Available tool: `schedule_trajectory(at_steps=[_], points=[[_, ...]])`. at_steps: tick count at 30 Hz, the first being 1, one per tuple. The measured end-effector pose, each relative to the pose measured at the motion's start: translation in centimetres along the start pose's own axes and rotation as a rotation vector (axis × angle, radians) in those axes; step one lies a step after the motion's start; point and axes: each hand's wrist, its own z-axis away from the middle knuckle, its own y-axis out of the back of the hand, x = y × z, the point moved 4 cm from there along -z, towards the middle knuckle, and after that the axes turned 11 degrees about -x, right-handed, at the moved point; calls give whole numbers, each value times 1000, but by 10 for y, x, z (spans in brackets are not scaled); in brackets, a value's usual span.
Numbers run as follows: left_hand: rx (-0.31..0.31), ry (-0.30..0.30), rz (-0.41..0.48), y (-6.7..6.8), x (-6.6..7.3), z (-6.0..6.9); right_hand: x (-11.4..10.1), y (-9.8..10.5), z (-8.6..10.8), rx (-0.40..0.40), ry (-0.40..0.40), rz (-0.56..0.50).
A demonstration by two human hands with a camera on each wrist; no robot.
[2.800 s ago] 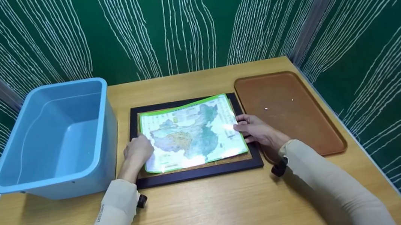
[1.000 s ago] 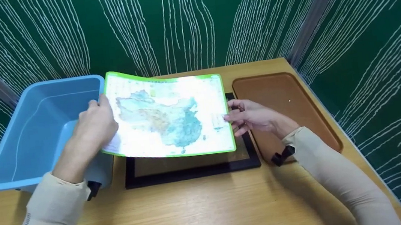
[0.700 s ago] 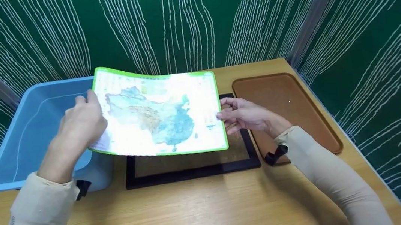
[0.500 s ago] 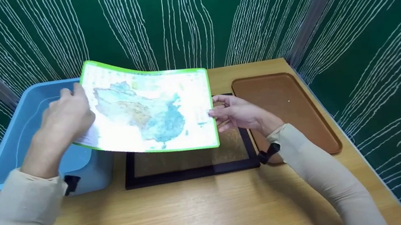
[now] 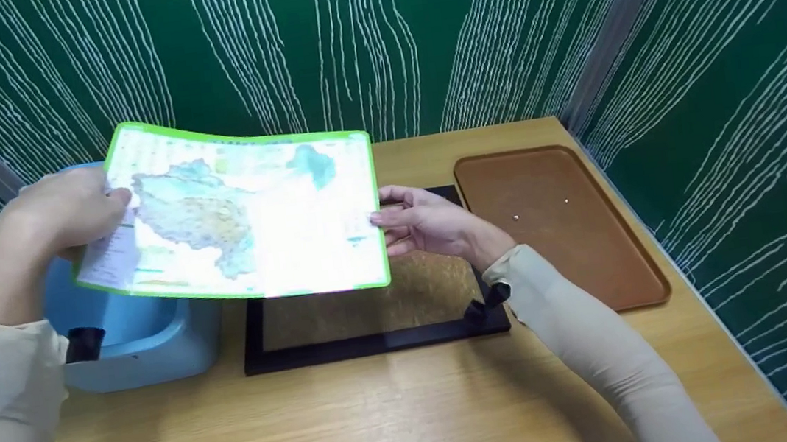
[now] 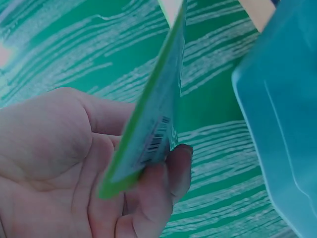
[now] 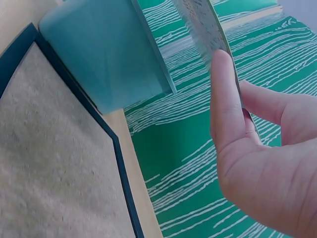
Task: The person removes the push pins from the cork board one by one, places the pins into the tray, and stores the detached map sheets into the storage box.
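Observation:
A thin laminated map sheet (image 5: 193,214) with a green border hangs in the air, slightly bowed and shiny with glare. My left hand (image 5: 56,215) pinches its left edge, thumb on the printed face, above the blue tub (image 5: 158,363). On the opposite edge, my right hand (image 5: 430,220) holds the sheet between thumb and fingers. The left wrist view shows the sheet (image 6: 153,124) nearly edge-on, with a barcode near its corner. Below the sheet lies a dark frame (image 5: 378,343) with a brown cork-like panel (image 5: 439,294), partly covered from sight.
A brown tray (image 5: 552,247) lies at the right of the wooden table (image 5: 386,414), with two tiny shiny bits on it. Green walls (image 5: 373,45) with white wavy lines stand behind and at the sides. The tub is largely hidden by the sheet and left arm.
The map sheet was lifted off the framed panel and carried left, toward the tub. Both hands moved left with it, and the left hand's thumb has come round onto the printed face.

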Motion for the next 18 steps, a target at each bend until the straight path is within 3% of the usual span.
schedule_trajectory(at_steps=[7,13,18], points=[[122,111,-36,1,-26,-6,1,-16,-12,-25,24,-47],[111,186,-83,-1,-40,-6,2,-28,-20,-48,35,-70],[93,241,-49,-6,-48,-5,2,-32,-27,-66,33,-71]])
